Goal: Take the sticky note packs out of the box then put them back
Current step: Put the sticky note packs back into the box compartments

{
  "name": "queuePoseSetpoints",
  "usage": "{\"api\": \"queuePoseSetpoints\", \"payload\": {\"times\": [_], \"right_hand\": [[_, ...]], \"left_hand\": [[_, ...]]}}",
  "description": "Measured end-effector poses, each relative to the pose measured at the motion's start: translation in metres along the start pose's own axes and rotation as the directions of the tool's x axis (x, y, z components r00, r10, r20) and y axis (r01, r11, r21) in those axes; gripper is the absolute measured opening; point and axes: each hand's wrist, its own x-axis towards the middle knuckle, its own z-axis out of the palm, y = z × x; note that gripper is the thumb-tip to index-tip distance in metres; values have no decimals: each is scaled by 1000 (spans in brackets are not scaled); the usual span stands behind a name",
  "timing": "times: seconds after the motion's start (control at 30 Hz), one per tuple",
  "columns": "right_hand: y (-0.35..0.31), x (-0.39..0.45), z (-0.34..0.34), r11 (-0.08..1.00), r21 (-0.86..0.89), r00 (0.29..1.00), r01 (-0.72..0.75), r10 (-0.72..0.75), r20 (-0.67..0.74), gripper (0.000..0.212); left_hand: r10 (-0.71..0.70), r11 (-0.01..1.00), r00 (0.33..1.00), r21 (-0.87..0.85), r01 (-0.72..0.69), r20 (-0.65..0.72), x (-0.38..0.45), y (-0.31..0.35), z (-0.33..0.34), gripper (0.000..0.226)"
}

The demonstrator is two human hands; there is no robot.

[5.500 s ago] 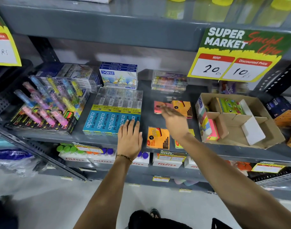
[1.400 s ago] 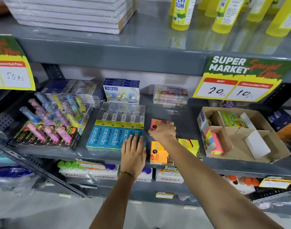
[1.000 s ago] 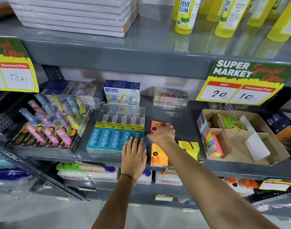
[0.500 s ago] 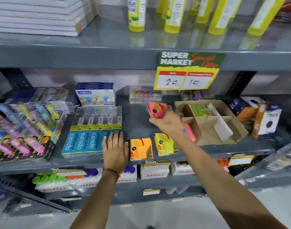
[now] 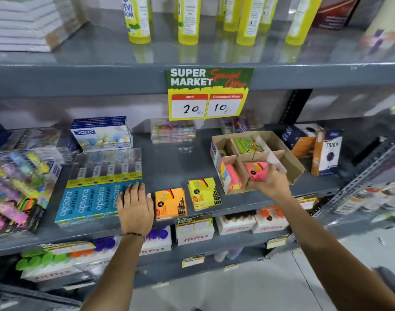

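Observation:
A brown cardboard box [image 5: 290, 157] with dividers sits on the grey shelf at the right. My right hand [image 5: 271, 184] grips a pink sticky note pack [image 5: 257, 171] just above the box's front middle compartment. Another pink pack [image 5: 233, 178] stands in the front left compartment, and a green pack [image 5: 247, 144] lies at the back. An orange pack [image 5: 169, 203] and a yellow pack [image 5: 204, 194] lie on the shelf left of the box. My left hand [image 5: 135, 208] rests flat, fingers spread, on the shelf edge beside the orange pack.
Blue Apsara pencil boxes [image 5: 91, 198] lie under my left fingertips. Highlighter packs [image 5: 14, 187] fill the far left. Orange Trio boxes [image 5: 325, 151] stand right of the cardboard box. A price sign [image 5: 206, 95] hangs from the upper shelf, which carries yellow glue bottles [image 5: 187, 19].
My right hand picked the pink pack up from the shelf middle and carried it right, to the cardboard box. The view swung right. My left hand stayed flat on the shelf.

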Motion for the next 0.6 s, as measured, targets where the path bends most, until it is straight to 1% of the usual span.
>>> {"api": "queuePoseSetpoints", "payload": {"times": [0.1,0.2,0.37,0.47,0.6], "right_hand": [[3,7,9,1000,-13,1000,-9,9,29,87],[6,14,14,997,-73,998,2,3,63,86],[11,16,14,991,-106,989,86,-72,127,69],[9,15,12,988,-126,989,93,-76,130,64],[7,14,11,987,-140,988,76,-56,143,59]], "left_hand": [[-8,1000,1000,0,8,-2,0,1,0,49],[3,1000,1000,10,-3,-4,0,-2,2,49],[1,1000,1000,22,-1,-24,1,-2,4,44],[-1,1000,1000,23,1,-20,2,-3,6,41],[2,999,1000,34,-1,-14,2,-5,8,44]]}}
